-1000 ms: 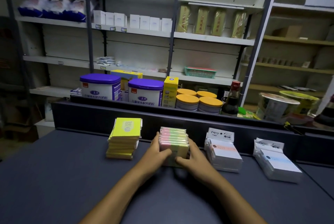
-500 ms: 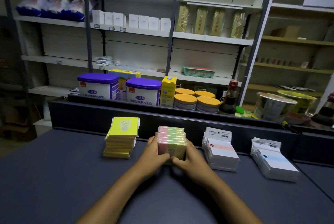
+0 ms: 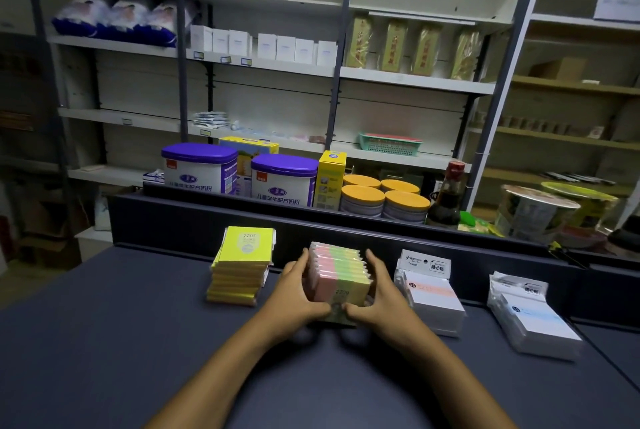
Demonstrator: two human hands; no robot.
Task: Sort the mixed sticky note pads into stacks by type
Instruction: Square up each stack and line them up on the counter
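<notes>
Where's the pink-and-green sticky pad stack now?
Head view: the pink-and-green sticky note pad stack sits centre table, gripped between left hand and right hand, between yellow pad stack and white wrapped pad stack.

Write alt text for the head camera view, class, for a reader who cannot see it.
Two hands, left hand and right hand, grip a pink-and-green pad stack on a dark table. A yellow pad stack stands left; two white pad stacks right.
</notes>
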